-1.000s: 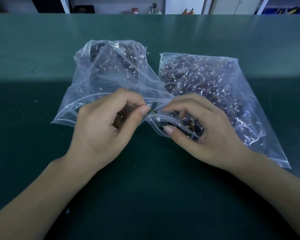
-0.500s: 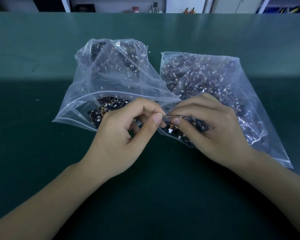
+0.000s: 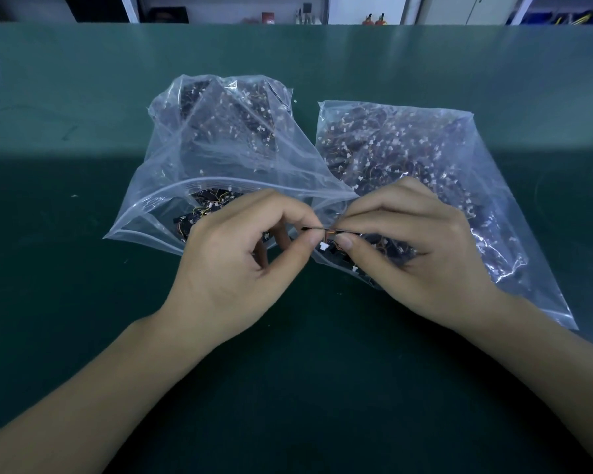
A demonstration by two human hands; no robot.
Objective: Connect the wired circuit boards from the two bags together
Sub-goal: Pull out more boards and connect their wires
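Two clear zip-top plastic bags side by side on a dark green work mat (image 3: 83, 336), each stuffed with small dark circuit boards trailing thin orange and yellow wires and tiny white plug connectors. Left-hand clear bag (image 3: 220, 148) at about 11 o'clock from the hands, mouth gaping toward the viewer, a few boards visible just inside. Right-hand clear bag (image 3: 425, 159) at about 1 o'clock, mouth lying under the right hand.

Left hand (image 3: 240, 261) and right hand (image 3: 425, 254) meeting at the centre, fingertips nearly touching. Both curled into a fine pinch, thumb against forefinger, remaining fingers tucked loosely under. Between the two pinches, a thin dark sliver with orange wire (image 3: 326, 230), seemingly a board seen edge-on. Just below it, at 6 o'clock, a small white connector (image 3: 323, 248). Exactly which piece belongs to which hand: too small to tell.

Likely handling: almost weightless, boards stiff but thin, wires soft, springy and prone to tangling with neighbours in the bag. Solder joints probably fragile, so best held by the plastic connector housing or the board edges, never pulled by the wire. Plugs tiny and likely keyed; careful alignment before pressing. Bag film slick and floppy.
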